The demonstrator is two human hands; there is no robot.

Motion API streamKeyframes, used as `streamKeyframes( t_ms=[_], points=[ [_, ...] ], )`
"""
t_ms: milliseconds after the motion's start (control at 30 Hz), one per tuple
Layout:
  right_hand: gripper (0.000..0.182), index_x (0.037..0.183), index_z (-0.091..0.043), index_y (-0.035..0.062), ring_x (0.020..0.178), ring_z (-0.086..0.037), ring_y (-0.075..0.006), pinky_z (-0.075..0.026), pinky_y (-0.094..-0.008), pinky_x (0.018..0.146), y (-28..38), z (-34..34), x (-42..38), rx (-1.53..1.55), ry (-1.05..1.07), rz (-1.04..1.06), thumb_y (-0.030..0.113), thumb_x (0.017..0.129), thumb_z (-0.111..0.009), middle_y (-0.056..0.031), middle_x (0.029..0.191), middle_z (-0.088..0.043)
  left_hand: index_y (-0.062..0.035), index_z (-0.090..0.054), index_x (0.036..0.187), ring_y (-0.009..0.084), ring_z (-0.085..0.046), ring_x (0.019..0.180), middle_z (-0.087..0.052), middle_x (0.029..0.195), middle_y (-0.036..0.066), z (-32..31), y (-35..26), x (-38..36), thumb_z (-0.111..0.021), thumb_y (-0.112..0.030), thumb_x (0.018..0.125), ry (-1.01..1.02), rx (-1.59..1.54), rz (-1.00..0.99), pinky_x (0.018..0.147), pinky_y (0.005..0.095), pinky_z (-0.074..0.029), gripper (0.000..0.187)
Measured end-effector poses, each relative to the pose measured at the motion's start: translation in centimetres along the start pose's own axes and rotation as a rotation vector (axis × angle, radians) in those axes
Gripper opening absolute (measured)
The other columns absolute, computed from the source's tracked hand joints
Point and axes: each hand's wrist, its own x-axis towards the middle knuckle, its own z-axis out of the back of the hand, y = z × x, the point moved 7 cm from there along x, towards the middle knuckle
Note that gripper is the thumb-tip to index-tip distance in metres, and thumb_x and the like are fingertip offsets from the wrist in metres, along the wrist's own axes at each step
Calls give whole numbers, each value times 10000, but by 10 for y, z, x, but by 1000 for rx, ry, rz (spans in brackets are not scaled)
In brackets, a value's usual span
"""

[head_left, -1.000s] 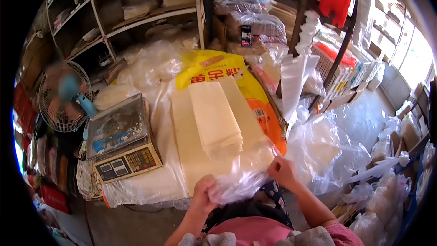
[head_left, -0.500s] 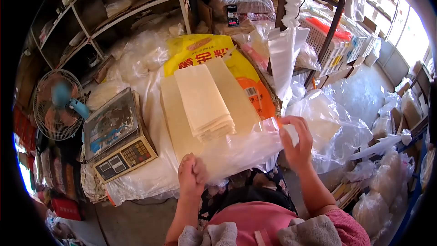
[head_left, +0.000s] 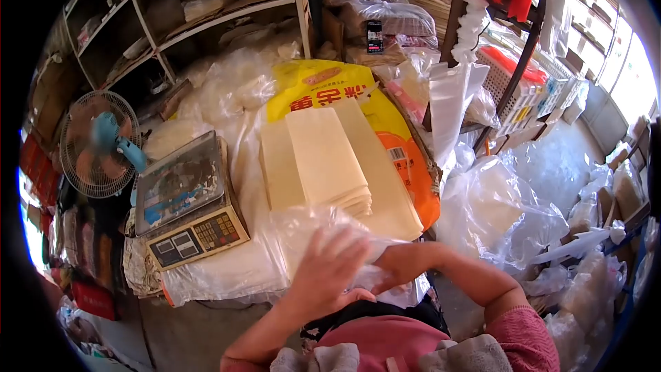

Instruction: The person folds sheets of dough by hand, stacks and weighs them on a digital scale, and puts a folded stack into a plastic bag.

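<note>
A thin clear plastic bag [head_left: 313,222] lies crumpled before me, over the near end of a folded paper stack. My left hand [head_left: 327,272] is over it, slightly blurred, fingers stretched out and thumb apart. Just right of it, my right hand [head_left: 394,265] reaches across with bent fingers at the bag's gathered part; the left hand and film partly hide the fingertips. The stack of cream folded paper [head_left: 329,155] rests on larger cream paper sheets [head_left: 392,189]. Beneath these is a yellow and orange printed sack [head_left: 413,179].
A digital scale [head_left: 193,200] stands on the left of the plastic-covered table, with a fan [head_left: 103,141] beyond it. Clear plastic bags [head_left: 496,200] hang or lie at the right. A phone [head_left: 374,36] leans against bagged goods behind, near white baskets [head_left: 513,86].
My left hand has opened from a fist and moved right and slightly down. My right hand has come left and down toward it, bunching the bag that was stretched between them. The view has shifted.
</note>
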Motion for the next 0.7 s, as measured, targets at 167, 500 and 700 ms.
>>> streamKeyframes(
  t_ms=[167, 500, 700],
  points=[
    [321, 876, -591, -22, 545, -560, -108, -431, -228, 478, -31, 54, -44, 502, -45, 403, 298, 878, -619, -31, 679, -590, -19, -634, 935, 303, -644, 900, -671, 894, 110, -58, 100, -72, -664, -308, 814, -137, -1623, 452, 851, 498, -494, 315],
    [159, 982, -601, 2, 618, -573, -114, -445, -246, 526, -138, 114, 31, 970, -1255, 62, 124, 886, -563, -33, 754, -615, 10, -628, 915, 210, -642, 695, -658, 801, 108, -129, 245, -80, -538, -117, 819, -560, -794, 997, 633, 331, -506, 183],
    [303, 828, -607, -39, 727, -638, -373, -495, -420, 648, -125, 99, 26, 23, -1267, -391, 263, 810, -608, -279, 788, -622, 75, -621, 877, 202, -631, 565, -644, 687, 134, -129, 210, -57, -603, -155, 795, -118, -697, 1201, 506, 292, -502, 244]
  ],
)
